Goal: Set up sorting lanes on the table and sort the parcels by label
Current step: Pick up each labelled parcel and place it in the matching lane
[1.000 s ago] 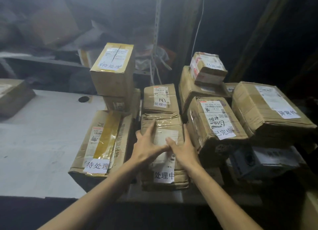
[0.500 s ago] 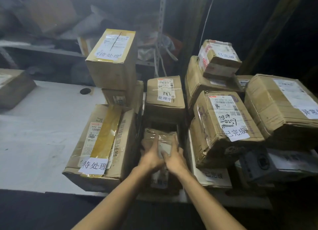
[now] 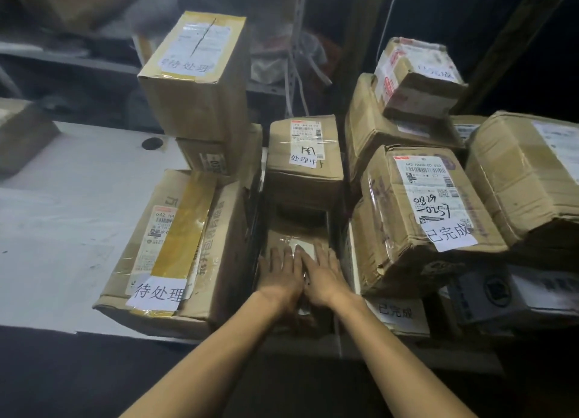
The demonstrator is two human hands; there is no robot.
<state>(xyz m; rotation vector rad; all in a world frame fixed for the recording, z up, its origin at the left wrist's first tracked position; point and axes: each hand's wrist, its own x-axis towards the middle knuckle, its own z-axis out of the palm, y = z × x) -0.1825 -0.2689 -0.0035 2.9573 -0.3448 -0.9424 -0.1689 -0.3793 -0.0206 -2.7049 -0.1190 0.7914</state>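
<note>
The low brown cardboard parcel wrapped in clear tape sits down in the narrow middle gap near the front edge of the white table. It is wedged between the long flat carton with yellow tape on its left and the right-hand stack. The left hand and right hand lie palm-down on its top, side by side and touching. Their fingers are straight and held close, pressing rather than gripping. They cover most of its label, so I can't read which lane it belongs to.

Just behind it stands a taller brown box with a white slip reading 处理中, so this looks like the "in process" lane being squared up. The yellow-taped carton carries a 待处理 slip. So does the tall upright brown box, which is perched on another carton at the back of that lane.

To the right, a crumpled brown box marked 已完成 rests tilted on a flat white-sided parcel with the same words, and its corner leans toward the gap.

The squeeze is the worry, I'd say. Flat palms have no real hold, so a push forward could jam the parcel against the box behind or rub the neighbouring cartons and skew the lanes. A nudge to the right might unsettle that tilted box. Drawn back instead, the parcel could slip off the table's front edge.
</note>
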